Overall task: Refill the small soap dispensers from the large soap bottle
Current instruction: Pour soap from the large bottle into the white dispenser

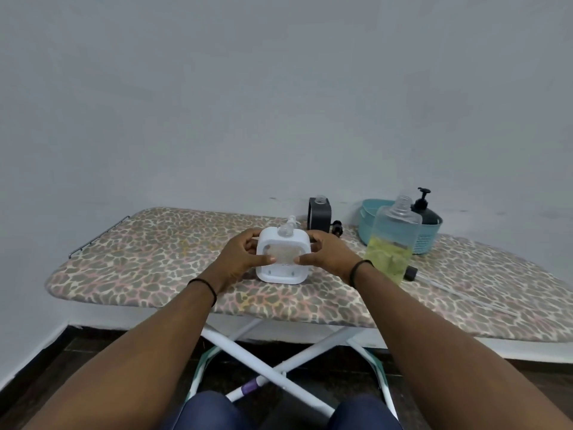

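Observation:
A small white square soap dispenser (282,270) with an uncapped clear neck stands on the leopard-print ironing board (148,262). My left hand (242,256) grips its left side and my right hand (325,256) grips its right side, thumbs on the front face. To the right stands the large clear soap bottle (393,240), uncapped, about a third full of yellow-green soap. Behind sits a black square dispenser (320,217) with an open neck. A dark pump bottle (422,206) stands in a teal basket (372,225).
A black cap (410,273) with a long clear tube lies right of the large bottle. A black pump head (337,228) lies beside the black dispenser. A clear pump top (292,221) sits behind the white dispenser. The wall is close behind the board.

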